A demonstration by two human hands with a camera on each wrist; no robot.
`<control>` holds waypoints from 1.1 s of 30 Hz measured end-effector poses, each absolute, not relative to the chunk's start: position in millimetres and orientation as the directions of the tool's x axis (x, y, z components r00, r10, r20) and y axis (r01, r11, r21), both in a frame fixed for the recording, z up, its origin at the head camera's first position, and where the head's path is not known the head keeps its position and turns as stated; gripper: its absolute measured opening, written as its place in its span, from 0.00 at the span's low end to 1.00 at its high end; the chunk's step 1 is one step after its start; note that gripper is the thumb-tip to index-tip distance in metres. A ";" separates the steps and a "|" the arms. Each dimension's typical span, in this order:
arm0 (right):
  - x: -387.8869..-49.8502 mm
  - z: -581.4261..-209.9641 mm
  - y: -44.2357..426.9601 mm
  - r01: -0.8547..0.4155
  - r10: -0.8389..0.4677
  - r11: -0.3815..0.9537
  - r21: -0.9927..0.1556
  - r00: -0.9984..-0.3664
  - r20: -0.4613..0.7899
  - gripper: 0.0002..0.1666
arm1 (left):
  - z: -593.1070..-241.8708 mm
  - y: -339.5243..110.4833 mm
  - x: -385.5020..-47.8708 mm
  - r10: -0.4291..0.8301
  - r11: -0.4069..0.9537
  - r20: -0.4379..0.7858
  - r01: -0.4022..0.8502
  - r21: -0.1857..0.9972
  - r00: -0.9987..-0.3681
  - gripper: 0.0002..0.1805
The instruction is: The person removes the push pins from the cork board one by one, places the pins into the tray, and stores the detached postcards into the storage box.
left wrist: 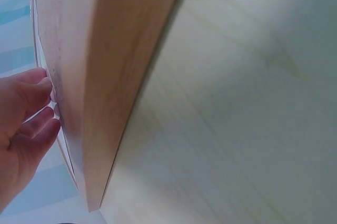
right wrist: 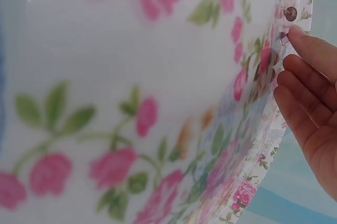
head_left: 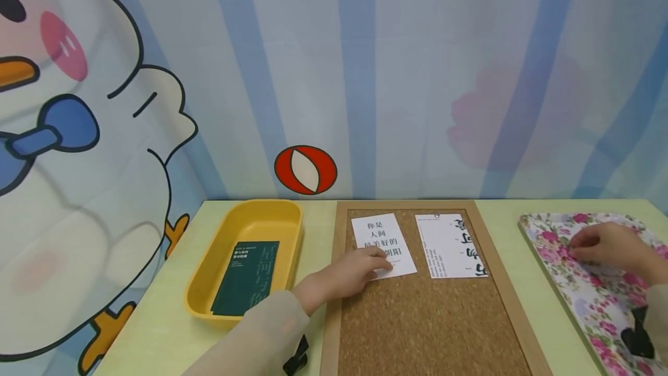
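Observation:
A white card with Chinese print (head_left: 377,230) lies slightly tilted on the upper left of a wood-framed corkboard (head_left: 417,329). My left hand (head_left: 360,271) rests its fingers on the card's lower part. Right of it, a second white card (head_left: 443,248) has a small pin (head_left: 437,216) at its top edge. Over a floral tray (head_left: 590,306) at the right, my right hand (head_left: 610,248) reaches down with bent fingers. In the right wrist view, a round-headed thumbtack (right wrist: 290,13) is just beyond the thumb; a gap shows between thumb and forefinger.
A yellow plastic basin (head_left: 273,213) stands left of the corkboard with dark green cards (head_left: 245,283) inside. All rest on a pale yellow-green table (head_left: 141,335). A striped cartoon backdrop (head_left: 407,74) rises behind the table's far edge.

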State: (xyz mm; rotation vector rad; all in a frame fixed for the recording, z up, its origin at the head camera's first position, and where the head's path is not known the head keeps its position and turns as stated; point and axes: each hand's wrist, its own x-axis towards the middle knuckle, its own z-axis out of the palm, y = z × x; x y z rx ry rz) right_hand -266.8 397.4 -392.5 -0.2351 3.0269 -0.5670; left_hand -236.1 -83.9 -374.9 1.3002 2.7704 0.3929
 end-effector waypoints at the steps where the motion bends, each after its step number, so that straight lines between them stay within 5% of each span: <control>1: -266.2 -390.7 396.1 -0.141 -0.161 0.919 -0.369 -0.987 -0.025 0.09 | -374.8 -84.0 -236.0 0.763 0.613 0.057 0.748 0.253 -0.644 0.15; 16: -280.6 -397.0 404.0 -0.152 -0.151 0.901 -0.407 -0.988 0.035 0.18 | -374.1 -84.9 -235.3 0.774 0.598 0.084 0.768 0.229 -0.628 0.15; 24: -309.9 -425.6 426.1 -0.174 -0.173 0.882 -0.437 -0.984 0.043 0.43 | -372.4 -85.4 -233.4 0.775 0.595 0.078 0.767 0.240 -0.627 0.15; 33: -284.8 -374.9 375.6 -0.221 -0.219 0.871 -0.439 -0.974 0.055 0.25 | -364.8 -88.0 -232.8 0.764 0.608 0.083 0.757 0.240 -0.640 0.16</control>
